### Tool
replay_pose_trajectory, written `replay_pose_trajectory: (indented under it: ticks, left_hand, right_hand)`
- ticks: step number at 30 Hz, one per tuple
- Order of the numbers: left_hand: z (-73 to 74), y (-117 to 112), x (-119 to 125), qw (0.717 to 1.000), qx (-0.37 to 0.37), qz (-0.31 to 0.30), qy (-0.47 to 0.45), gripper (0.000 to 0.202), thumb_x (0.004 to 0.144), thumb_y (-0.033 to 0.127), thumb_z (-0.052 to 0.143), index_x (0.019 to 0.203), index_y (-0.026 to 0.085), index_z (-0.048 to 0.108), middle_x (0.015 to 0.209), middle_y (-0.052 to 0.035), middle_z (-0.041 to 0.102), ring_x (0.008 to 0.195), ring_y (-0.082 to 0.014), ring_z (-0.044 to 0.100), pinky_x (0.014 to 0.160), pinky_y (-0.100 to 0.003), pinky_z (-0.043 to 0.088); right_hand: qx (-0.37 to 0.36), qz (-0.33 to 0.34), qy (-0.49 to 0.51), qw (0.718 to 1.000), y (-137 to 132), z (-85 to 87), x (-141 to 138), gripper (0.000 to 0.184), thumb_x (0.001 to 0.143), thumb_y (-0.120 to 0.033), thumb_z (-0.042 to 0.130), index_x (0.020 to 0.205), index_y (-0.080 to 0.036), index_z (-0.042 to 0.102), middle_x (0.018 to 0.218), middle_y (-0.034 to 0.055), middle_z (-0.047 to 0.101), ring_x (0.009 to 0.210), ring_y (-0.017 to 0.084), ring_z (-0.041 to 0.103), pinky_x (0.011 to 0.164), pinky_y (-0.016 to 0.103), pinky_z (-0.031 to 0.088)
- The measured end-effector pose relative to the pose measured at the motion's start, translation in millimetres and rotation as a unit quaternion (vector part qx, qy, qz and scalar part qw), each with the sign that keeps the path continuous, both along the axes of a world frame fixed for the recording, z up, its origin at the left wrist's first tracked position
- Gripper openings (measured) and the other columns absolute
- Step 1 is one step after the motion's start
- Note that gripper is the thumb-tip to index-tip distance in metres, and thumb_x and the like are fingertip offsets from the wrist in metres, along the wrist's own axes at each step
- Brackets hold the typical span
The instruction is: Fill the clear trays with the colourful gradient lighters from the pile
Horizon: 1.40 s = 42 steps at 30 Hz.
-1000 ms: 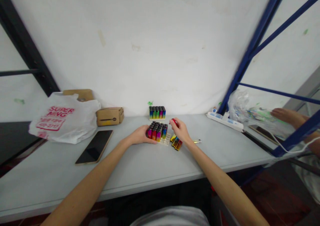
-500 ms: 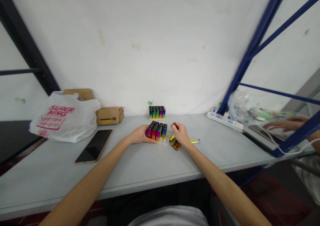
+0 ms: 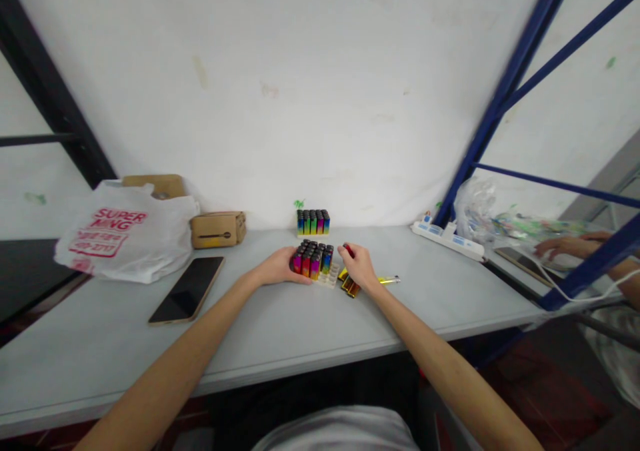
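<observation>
My left hand (image 3: 280, 266) is wrapped around the left side of a pale tray (image 3: 327, 280), its thumb along the front. Upright in that tray stand several colourful lighters (image 3: 314, 259) with black tops; the tray's right part shows bare slots. Just right of the tray, my right hand (image 3: 361, 264) pinches a lighter (image 3: 348, 250) with a dark red end; most of it is hidden by the fingers. Beneath that hand lie several loose gold and yellow lighters (image 3: 352, 287), partly covered by it.
A second filled lighter rack (image 3: 313, 223) stands by the wall. To the left are a phone (image 3: 187, 290), a cardboard box (image 3: 219, 230) and a white plastic bag (image 3: 125, 231). A power strip (image 3: 447, 239) lies right, before a blue frame (image 3: 493, 124). Another person's hand (image 3: 565, 246) is beyond it.
The right hand with its lighter has shifted very slightly left, toward the tray. The left hand keeps its hold; the whole view has moved a little.
</observation>
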<state>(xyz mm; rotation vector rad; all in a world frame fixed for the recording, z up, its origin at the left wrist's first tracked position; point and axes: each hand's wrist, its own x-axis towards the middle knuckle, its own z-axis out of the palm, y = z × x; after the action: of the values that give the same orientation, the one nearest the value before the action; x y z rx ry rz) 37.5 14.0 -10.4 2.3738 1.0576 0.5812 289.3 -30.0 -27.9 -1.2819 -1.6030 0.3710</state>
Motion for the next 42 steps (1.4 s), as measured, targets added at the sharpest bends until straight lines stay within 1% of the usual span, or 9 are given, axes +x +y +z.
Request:
replay_pose_trajectory:
  ticks: [5,12,18,21,24,31,36,39,42]
  left_hand:
    - [0.6,-0.6,0.4,1.0,0.001,0.012,0.004,0.072,0.055,0.066,0.086,0.105,0.016,0.07,0.1,-0.0061,0.074,0.089,-0.029,0.068,0.081,-0.038,0.055]
    - [2.0,-1.9,0.4,1.0,0.003,0.005,0.001,0.073,0.056,0.066,0.085,0.107,0.017,0.07,0.102,-0.0067,0.075,0.091,-0.0299,0.068,0.082,-0.038,0.055]
    - [3.9,-4.7,2.4,1.0,-0.008,-0.008,-0.023,0.067,0.055,0.063,0.087,0.104,0.019,0.073,0.096,-0.0039,0.076,0.089,-0.029,0.068,0.08,-0.036,0.055]
    - [3.6,-4.6,2.5,1.0,-0.008,-0.005,-0.02,0.069,0.055,0.063,0.087,0.105,0.019,0.073,0.098,-0.0046,0.076,0.09,-0.029,0.068,0.08,-0.036,0.055]
    - [3.2,-4.1,2.0,1.0,-0.006,-0.001,-0.025,0.072,0.054,0.062,0.087,0.108,0.018,0.072,0.101,-0.0056,0.075,0.092,-0.0294,0.068,0.083,-0.036,0.055]
    - [2.0,-3.2,1.3,1.0,-0.004,-0.008,-0.018,0.071,0.056,0.061,0.087,0.11,0.018,0.071,0.101,-0.0048,0.075,0.094,-0.0292,0.067,0.083,-0.036,0.054]
    - [1.6,-2.7,1.3,1.0,0.014,-0.001,-0.004,0.071,0.056,0.064,0.087,0.108,0.018,0.07,0.102,-0.006,0.074,0.091,-0.0293,0.067,0.082,-0.036,0.054]
    - [2.2,-3.1,1.1,1.0,0.006,-0.002,0.003,0.071,0.057,0.065,0.086,0.107,0.018,0.07,0.099,-0.0054,0.074,0.09,-0.0292,0.067,0.079,-0.036,0.054]
    - [2.4,-3.1,0.7,1.0,0.001,0.0,-0.001,0.071,0.057,0.064,0.086,0.109,0.018,0.069,0.099,-0.0051,0.074,0.091,-0.0293,0.067,0.079,-0.036,0.054]
  right_hand:
    - [-0.003,-0.004,-0.006,1.0,1.5,-2.9,2.9,0.034,0.087,-0.04,0.044,0.06,-0.022,0.037,0.055,-0.0053,0.035,0.057,0.012,0.037,0.058,0.028,0.024]
    - [0.024,0.043,-0.075,0.996,-10.8,5.6,-1.7,0.039,0.1,-0.052,0.043,0.075,-0.022,0.048,0.065,-0.0041,0.048,0.062,0.014,0.044,0.062,0.027,0.032]
    - [0.116,0.064,-0.171,0.976,-22.1,13.7,-0.8,0.035,0.104,-0.046,0.043,0.082,-0.021,0.055,0.091,0.0075,0.058,0.089,0.021,0.054,0.083,0.032,0.042]
    - [0.081,0.068,-0.188,0.976,-26.1,16.4,1.2,0.038,0.103,-0.048,0.044,0.077,-0.021,0.054,0.075,0.0029,0.056,0.071,0.018,0.05,0.071,0.029,0.039]
    - [0.029,0.12,-0.191,0.974,-28.8,17.1,1.5,0.043,0.102,-0.051,0.046,0.071,-0.021,0.051,0.061,-0.0025,0.051,0.055,0.013,0.043,0.059,0.027,0.032]
    - [0.013,0.127,-0.191,0.973,-27.9,13.9,2.5,0.048,0.098,-0.055,0.052,0.067,-0.019,0.056,0.06,-0.0001,0.06,0.053,0.013,0.047,0.058,0.026,0.031]
    - [0.005,0.127,-0.223,0.967,-26.8,12.1,-0.4,0.041,0.098,-0.054,0.055,0.077,-0.02,0.064,0.063,0.0014,0.062,0.053,0.014,0.048,0.057,0.027,0.029]
    - [0.008,0.091,-0.257,0.962,-26.6,11.4,-3.6,0.044,0.096,-0.055,0.058,0.07,-0.02,0.063,0.061,0.0029,0.061,0.052,0.014,0.046,0.057,0.028,0.026]
    - [-0.007,0.099,-0.258,0.961,-24.7,13.8,1.3,0.05,0.095,-0.06,0.058,0.066,-0.02,0.063,0.06,0.0017,0.06,0.052,0.013,0.045,0.056,0.027,0.025]
